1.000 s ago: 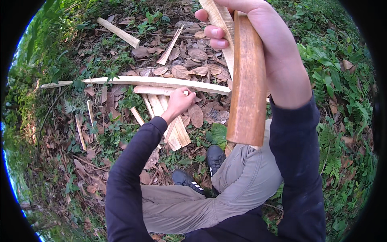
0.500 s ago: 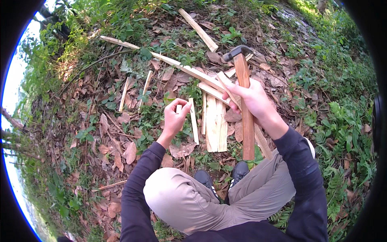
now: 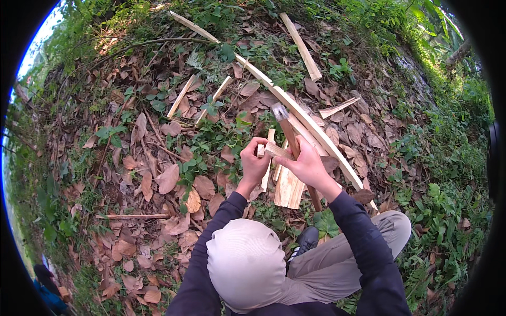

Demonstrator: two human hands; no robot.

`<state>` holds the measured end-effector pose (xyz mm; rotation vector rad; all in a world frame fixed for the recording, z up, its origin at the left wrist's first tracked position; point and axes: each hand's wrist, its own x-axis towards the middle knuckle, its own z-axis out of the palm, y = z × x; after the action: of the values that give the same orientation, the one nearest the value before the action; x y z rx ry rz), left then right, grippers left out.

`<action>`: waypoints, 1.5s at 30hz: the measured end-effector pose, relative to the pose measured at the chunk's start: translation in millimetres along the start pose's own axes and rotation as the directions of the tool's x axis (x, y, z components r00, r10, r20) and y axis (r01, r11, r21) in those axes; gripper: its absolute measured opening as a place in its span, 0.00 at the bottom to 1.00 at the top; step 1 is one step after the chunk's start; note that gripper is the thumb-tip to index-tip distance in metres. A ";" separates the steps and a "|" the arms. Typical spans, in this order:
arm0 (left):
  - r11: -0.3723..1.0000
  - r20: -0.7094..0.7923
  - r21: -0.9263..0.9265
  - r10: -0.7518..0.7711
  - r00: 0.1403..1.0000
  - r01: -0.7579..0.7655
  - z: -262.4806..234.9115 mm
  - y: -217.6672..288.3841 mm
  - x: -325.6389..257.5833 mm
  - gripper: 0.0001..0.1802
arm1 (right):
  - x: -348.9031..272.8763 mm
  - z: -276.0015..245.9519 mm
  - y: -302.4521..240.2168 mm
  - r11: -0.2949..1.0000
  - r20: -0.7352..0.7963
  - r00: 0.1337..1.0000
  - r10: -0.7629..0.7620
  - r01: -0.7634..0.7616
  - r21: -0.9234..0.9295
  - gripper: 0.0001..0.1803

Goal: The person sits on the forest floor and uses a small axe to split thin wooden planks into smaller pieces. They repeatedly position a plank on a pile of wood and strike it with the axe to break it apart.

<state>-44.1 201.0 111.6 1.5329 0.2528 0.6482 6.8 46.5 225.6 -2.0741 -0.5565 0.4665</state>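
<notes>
My right hand is closed around the wooden handle of a hammer, whose metal head points away from me. The same hand also pinches a short wooden stick under its thumb, with one end pointing left. Close beside it, my left hand is closed on a small wooden peg, of which only the pale cut end shows. Below the hands, split wooden boards lie on the ground. A long wooden strip runs diagonally behind the hammer.
Loose wood pieces and thin wooden stakes are scattered ahead among dry leaves and green plants. My knee is close below my left hand. Something dark and blue shows at the lower left rim.
My hands have come together, the right moving left with the hammer. The hammer head has tilted away and lower. The view has shifted, and the short stick now points toward my left hand.
</notes>
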 end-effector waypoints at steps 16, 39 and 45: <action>0.982 -0.081 -0.104 -0.165 0.983 0.156 -27.7 25.8 11.4 0.08 | 3.9 29.8 12.9 0.919 -0.047 0.993 0.105 -0.079 0.387 0.19; 0.732 -0.091 -0.582 -0.492 0.866 0.355 -72.7 3.7 12.4 0.13 | 15.9 81.8 31.3 0.835 -0.138 0.964 0.229 -0.122 0.536 0.24; 0.923 0.057 0.379 -0.088 0.994 0.060 -56.5 25.9 -13.0 0.17 | 24.4 63.1 37.1 0.834 -0.019 0.991 0.136 -0.104 0.542 0.23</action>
<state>-91.0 239.3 130.6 1.9026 0.3959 0.4997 1.6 84.8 158.8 -1.5718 -0.2198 0.5621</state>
